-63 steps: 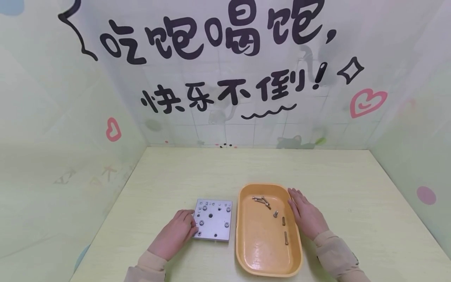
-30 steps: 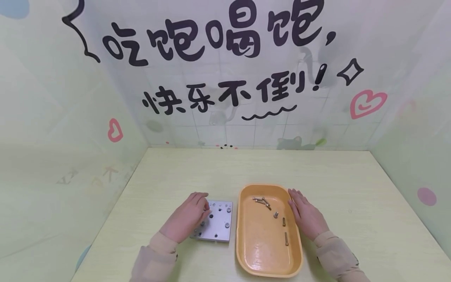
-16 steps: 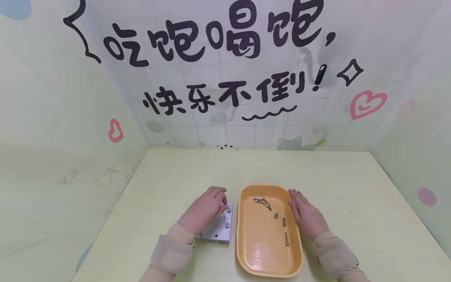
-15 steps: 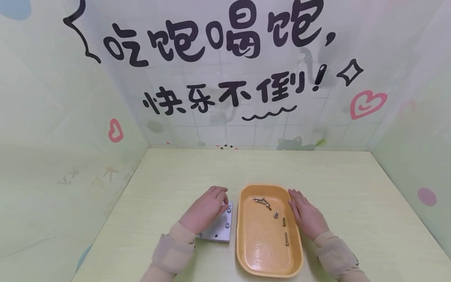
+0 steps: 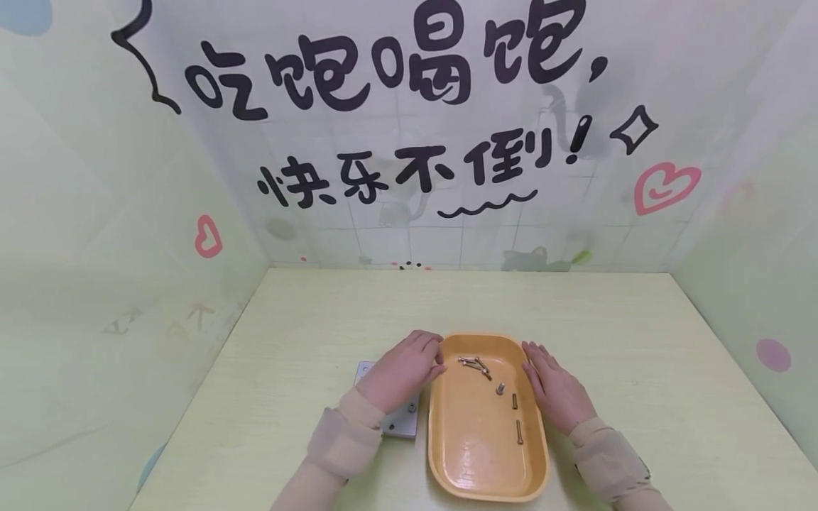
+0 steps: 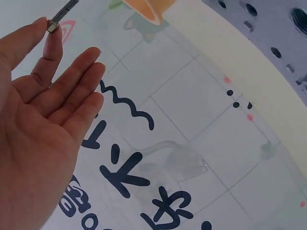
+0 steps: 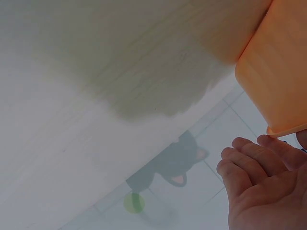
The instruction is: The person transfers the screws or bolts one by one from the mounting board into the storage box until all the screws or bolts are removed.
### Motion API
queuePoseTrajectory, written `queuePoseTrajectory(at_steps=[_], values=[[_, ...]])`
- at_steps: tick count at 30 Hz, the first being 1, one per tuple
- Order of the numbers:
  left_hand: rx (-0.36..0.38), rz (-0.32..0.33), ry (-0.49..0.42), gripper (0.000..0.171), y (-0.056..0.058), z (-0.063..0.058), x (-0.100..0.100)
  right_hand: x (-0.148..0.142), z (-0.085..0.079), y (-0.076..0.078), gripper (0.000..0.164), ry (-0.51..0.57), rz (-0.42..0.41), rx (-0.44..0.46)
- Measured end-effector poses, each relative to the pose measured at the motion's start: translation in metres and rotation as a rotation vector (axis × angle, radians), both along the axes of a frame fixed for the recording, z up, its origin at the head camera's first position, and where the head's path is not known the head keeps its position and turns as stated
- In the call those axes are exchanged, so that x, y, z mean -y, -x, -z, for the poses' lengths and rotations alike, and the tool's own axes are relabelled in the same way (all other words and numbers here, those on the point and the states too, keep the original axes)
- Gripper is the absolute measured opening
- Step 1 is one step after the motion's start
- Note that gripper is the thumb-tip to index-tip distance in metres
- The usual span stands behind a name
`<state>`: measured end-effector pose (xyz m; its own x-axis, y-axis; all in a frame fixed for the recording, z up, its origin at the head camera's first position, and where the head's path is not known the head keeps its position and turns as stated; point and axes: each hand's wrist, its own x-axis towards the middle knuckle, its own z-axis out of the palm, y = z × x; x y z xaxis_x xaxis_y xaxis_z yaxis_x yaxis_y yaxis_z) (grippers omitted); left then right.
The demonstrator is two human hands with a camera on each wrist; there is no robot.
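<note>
Between thumb and forefinger my left hand (image 5: 405, 372) pinches a small metal screw (image 6: 63, 14), its threaded end pointing outward in the left wrist view; the other fingers are loosely bent. In the head view this hand is over the upper left rim of the orange tray (image 5: 476, 454) and hides the screw. Under the left wrist lies a grey metal plate (image 5: 402, 424) with holes and screw heads, partly covered. My right hand (image 5: 564, 392) rests against the tray's right rim, its fingers fairly straight and holding nothing.
Several screws (image 5: 474, 365) lie in a cluster at the tray's far end. A short screw (image 5: 500, 389) and two more stretch along its right side. A printed curtain (image 5: 396, 241) stands behind the pale table (image 5: 345, 305).
My left hand has moved from the plate's left edge rightward across it to the tray's rim. The right hand, tray and loose screws have stayed in place.
</note>
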<state>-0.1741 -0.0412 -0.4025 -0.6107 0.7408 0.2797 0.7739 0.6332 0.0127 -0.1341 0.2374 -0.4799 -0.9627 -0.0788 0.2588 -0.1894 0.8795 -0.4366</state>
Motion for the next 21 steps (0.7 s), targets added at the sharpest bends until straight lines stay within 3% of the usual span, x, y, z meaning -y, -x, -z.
queuePoseTrajectory(at_steps=[6, 21], values=[[0.070, -0.012, 0.023, 0.016, 0.001, -0.003, -0.010, 0.001, 0.001, 0.000, 0.043, 0.003, 0.003, -0.001], [0.111, 0.002, 0.027, 0.019, 0.002, -0.012, -0.042, 0.002, 0.000, -0.001, 0.043, 0.000, 0.018, 0.014]])
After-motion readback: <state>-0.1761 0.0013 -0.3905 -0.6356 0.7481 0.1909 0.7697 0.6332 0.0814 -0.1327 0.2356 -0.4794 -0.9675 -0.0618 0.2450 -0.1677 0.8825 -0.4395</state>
